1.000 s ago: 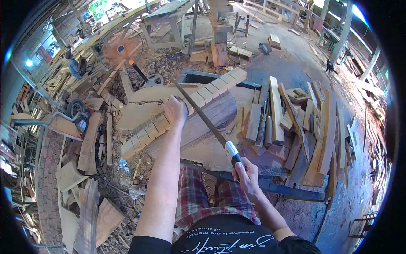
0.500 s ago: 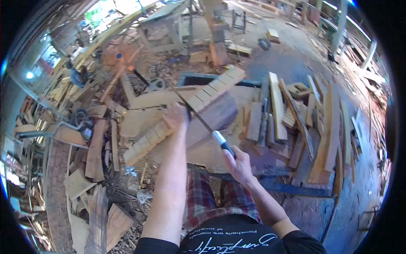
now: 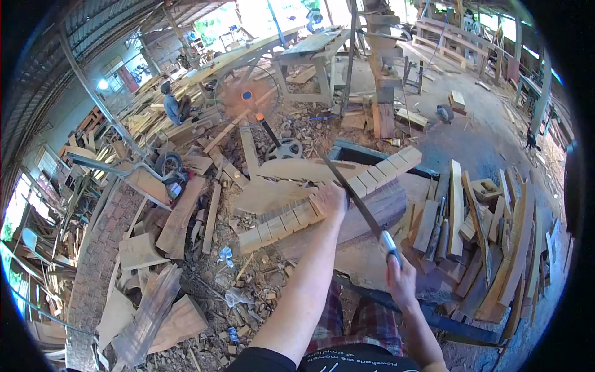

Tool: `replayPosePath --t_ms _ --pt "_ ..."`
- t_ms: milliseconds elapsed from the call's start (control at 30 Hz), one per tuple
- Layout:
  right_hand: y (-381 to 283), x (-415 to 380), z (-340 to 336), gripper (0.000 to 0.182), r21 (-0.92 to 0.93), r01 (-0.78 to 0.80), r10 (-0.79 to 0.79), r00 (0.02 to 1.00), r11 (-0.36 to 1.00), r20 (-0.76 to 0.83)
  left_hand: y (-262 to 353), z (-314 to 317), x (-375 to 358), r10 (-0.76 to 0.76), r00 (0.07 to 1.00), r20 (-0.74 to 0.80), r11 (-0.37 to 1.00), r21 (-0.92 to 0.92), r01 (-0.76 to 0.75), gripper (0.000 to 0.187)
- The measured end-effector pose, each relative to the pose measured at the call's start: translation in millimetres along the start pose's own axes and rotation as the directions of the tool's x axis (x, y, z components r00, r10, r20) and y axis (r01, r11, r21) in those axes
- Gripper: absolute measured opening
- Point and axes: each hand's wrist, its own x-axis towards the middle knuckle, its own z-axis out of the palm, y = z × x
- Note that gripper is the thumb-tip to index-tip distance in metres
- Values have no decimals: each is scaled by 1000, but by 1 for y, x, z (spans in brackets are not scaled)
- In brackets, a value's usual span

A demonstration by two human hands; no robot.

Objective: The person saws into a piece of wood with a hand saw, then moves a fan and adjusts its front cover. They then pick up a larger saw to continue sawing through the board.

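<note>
In the head view, the right hand [image 3: 401, 276] wraps the handle of the saw [image 3: 359, 204], its blade running forward and leftward across the beam [image 3: 300, 215], just right of the left hand [image 3: 330, 199]. The beam, pale and scored with many crosswise cuts, slants from near left to far right beneath that nearer left hand, which rests on it, finger closure unclear.

The beam [image 3: 381, 175] is matt wood, the saw blade [image 3: 365, 209] dull metal, its handle [image 3: 388, 240] plastic
</note>
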Motion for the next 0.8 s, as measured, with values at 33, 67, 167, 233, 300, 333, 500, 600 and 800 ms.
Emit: replayPosePath --t_ms 33,67,167,233,300,333,500,600,800 --pt "-7 -18 -18 33 25 -52 52 999 998 12 2 -1 0 -19 1000 -2 1000 14 19 28" --pt "-12 -31 -29 33 47 -109 108 994 993 24 4 0 0 -38 999 1 999 29 38 28" --pt "-20 -56 -42 31 134 -195 195 981 972 16 4 3 1 -43 999 13 999 28 42 29" --pt "-7 -38 -23 31 52 -177 179 983 983 -41 1 7 0 0 1000 28 998 55 -1 29" --pt "-3 -14 0 32 -34 -65 63 996 997 -70 4 -2 0 -50 986 159 997 -46 58 31" --pt "-7 -10 -2 31 -44 -45 43 998 998 -52 0 -5 4 -9 977 213 1000 -7 11 30" --pt "-26 -24 -30 26 -27 -4 3 998 1000 -57 -14 -30 0 104 952 288 988 83 -133 27" --pt "-20 -40 -31 28 -85 137 -144 986 987 -87 -14 -23 -4 171 981 97 974 133 -183 27" --pt "-25 -4 -24 24 -105 108 -120 986 989 -117 -19 -18 16 186 975 120 975 98 -198 27"
